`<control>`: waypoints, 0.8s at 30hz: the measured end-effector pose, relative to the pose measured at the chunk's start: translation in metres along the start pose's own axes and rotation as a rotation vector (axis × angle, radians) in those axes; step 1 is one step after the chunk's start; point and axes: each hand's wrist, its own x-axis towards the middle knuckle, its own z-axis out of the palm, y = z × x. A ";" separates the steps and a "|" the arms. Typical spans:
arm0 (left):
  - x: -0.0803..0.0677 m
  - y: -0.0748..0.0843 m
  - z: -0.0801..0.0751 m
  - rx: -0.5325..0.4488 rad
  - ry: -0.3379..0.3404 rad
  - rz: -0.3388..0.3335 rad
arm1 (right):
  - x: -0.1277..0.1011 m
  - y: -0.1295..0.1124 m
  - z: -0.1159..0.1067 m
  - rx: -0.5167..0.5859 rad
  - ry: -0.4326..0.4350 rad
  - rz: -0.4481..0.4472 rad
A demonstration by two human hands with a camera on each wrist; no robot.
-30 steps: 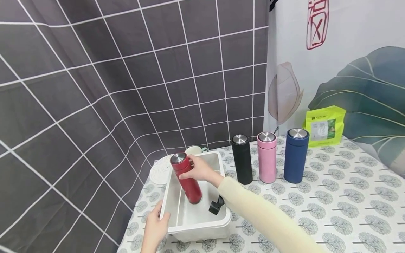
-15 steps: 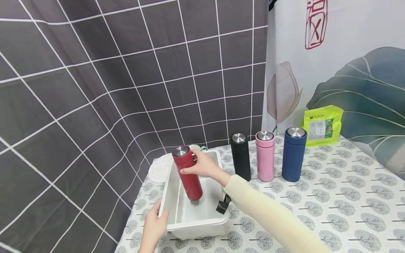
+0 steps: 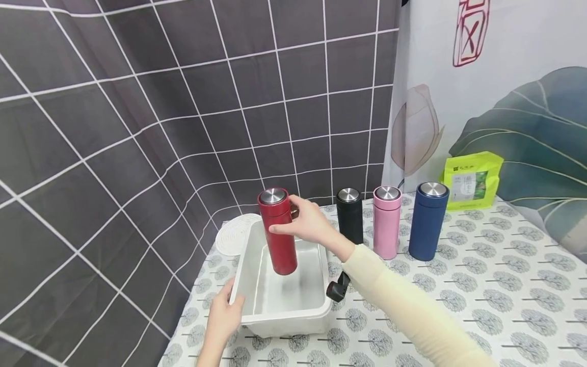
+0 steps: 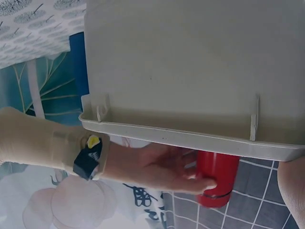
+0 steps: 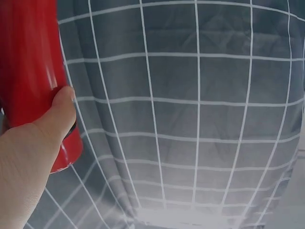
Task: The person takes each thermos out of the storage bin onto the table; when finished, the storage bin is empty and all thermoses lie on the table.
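Note:
My right hand grips a red flask with a steel lid near its top and holds it upright above the white plastic bin, its base still inside the rim. The right wrist view shows my thumb wrapped on the red flask. My left hand holds the bin's near left rim. From the left wrist view I see the bin from underneath, with the red flask and right hand beyond it.
A black flask, a pink flask and a blue flask stand in a row on the tree-patterned tablecloth. A green packet leans at the back. A round white coaster lies behind the bin. Grey checked cloth hangs on the left.
My right hand has lifted the red flask upward out of the bin's bottom. The left hand stays on the bin's rim.

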 end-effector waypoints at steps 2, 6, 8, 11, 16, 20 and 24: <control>0.000 0.001 -0.001 -0.001 -0.002 0.011 | -0.002 -0.004 -0.008 0.022 0.017 -0.004; -0.001 0.003 -0.002 -0.003 -0.005 0.016 | -0.006 -0.016 -0.023 0.007 0.047 0.000; -0.001 0.000 -0.001 -0.008 0.008 0.017 | -0.009 -0.021 -0.031 0.010 0.059 0.000; 0.002 -0.015 0.004 0.010 0.045 0.080 | -0.012 -0.027 -0.042 0.047 0.067 -0.003; 0.004 -0.023 0.006 0.009 0.051 0.118 | -0.017 -0.036 -0.057 0.082 0.057 -0.018; -0.002 -0.002 -0.002 -0.039 0.009 0.029 | -0.022 -0.039 -0.068 0.048 0.050 -0.024; -0.002 0.004 -0.005 -0.023 -0.030 -0.020 | -0.028 -0.041 -0.077 -0.002 0.067 -0.022</control>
